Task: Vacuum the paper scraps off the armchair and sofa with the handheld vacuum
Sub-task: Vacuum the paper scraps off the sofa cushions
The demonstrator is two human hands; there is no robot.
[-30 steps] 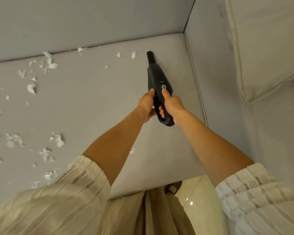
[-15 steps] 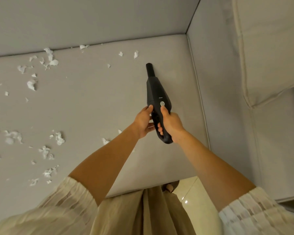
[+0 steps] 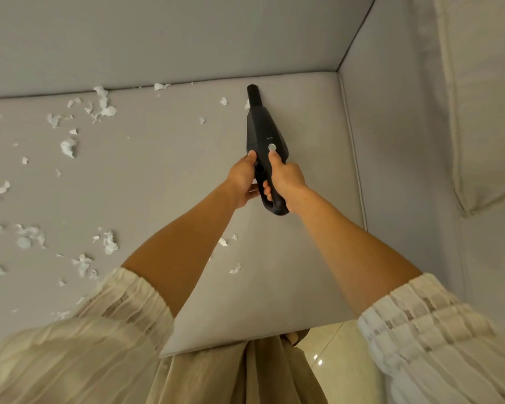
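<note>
Right now I have both hands on the handheld vacuum, and its long axis runs almost straight away from me, handle near my body and nozzle pointing toward the back of the seat cushion. My right hand wraps the handle, its fingers curled round it and the thumb lying up along the top just short of the round button. My left hand grips the left side of the same handle, thumb up against the body; I cannot see how far its fingers reach underneath. The nozzle tip sits near the crease where the cushion meets the backrest, and I cannot tell whether it touches the fabric. What matters for the next sweep is direction: the nearest paper scraps lie just to the left of the nozzle, one half hidden behind it, and the big scatter lies well off to the left across the cushion. A few more scraps lie back toward me beneath my left forearm. To the right, toward the armrest, I see no scraps, so I judge the vacuum must swing left, pivoting about the handle.
</note>
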